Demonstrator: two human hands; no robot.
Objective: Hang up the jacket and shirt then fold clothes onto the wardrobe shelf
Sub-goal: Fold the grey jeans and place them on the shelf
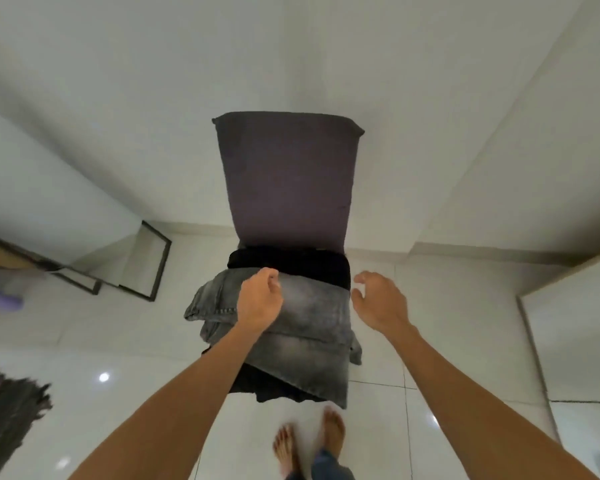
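Floor point(465, 341): glossy white tiles.
Chair point(284, 181): tall rectangular back, matte purple-grey fabric, beyond both hands.
Jeans point(309, 327): washed grey denim, folded on the seat under the left fingers.
Black garment point(291, 263): soft, just beyond them.
Left hand point(258, 301): fingers curled over the denim, grip unclear.
Right hand point(378, 301): fingers loosely spread, empty, beside the jeans.

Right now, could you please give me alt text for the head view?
A person's left hand curls over grey jeans piled on black clothing on a purple-backed chair; the right hand is open beside the pile.
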